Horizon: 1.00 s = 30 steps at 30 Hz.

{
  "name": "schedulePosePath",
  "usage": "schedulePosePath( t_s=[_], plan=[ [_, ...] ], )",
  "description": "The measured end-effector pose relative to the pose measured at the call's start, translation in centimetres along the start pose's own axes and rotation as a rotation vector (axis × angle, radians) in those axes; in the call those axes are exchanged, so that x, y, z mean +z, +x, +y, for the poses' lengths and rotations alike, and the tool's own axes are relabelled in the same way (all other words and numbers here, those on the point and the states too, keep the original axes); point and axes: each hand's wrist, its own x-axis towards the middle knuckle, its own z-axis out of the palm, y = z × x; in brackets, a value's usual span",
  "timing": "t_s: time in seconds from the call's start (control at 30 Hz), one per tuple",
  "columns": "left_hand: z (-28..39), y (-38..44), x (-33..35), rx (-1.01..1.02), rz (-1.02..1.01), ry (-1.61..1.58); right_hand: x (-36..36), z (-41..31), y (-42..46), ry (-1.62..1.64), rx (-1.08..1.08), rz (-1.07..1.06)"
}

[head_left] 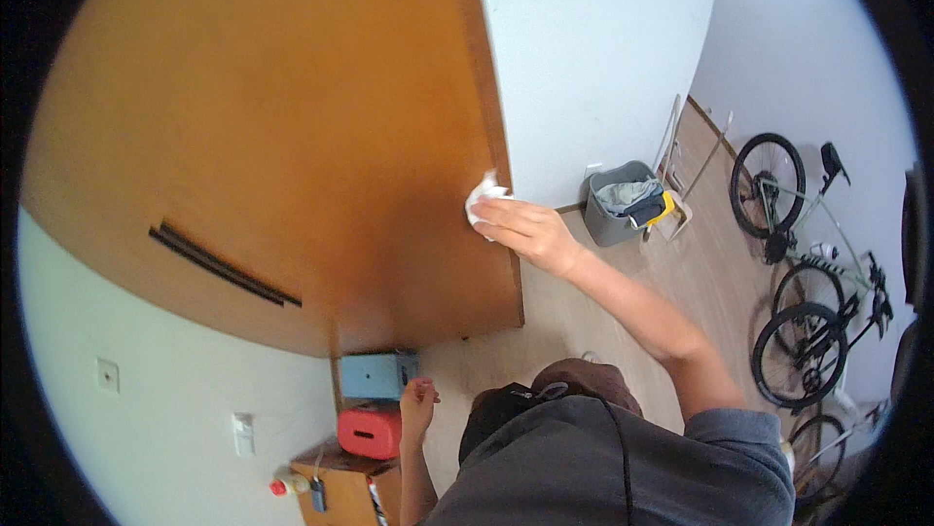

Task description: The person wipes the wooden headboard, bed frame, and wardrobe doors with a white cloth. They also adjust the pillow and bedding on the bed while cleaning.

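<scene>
My right hand (536,238) reaches forward and grips a crumpled white cloth or tissue (487,197). The cloth is against the face of a broad brown wooden door (365,124), close to its right edge. Two parallel black bars (222,267) run slantwise on the door's left part. Lower down, my left hand (419,398) hangs at my side with nothing seen in it, its fingers loosely bent. Beside that hand are a light blue box (372,376) and a red stool (368,432) with a slot in its top.
A grey bin (616,223) holding cloths stands by the white wall, next to a long-handled dustpan (675,223). Bicycles (799,263) line the right-hand wall. At lower left, a wooden cabinet (336,493) is near a red-capped bottle (290,484); a switch (244,435) is on the wall.
</scene>
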Motion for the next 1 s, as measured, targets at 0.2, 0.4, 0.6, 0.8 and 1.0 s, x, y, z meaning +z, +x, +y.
schedulePosePath(
  t_s=[0.2,0.4,0.6,0.8,1.0],
  plan=[
    [8.0,2.5,1.8,0.046,0.001,0.024,-1.3,2.6,-0.8,0.193,0.722,0.450],
    [15.2,4.2,7.7,0.050,0.119,-0.031,-3.7,5.5,6.6,0.288,-0.471,0.238],
    [18.6,2.5,12.1,0.054,0.272,-0.095,0.2,9.4,19.9,0.077,-0.621,0.633],
    [18.7,-0.1,16.3,-0.018,0.377,-0.139,-2.8,10.7,10.4,0.573,-0.282,0.321],
    [22.9,1.3,17.5,-0.064,0.444,-0.087,1.8,9.6,10.1,0.898,0.065,0.428]
  ],
)
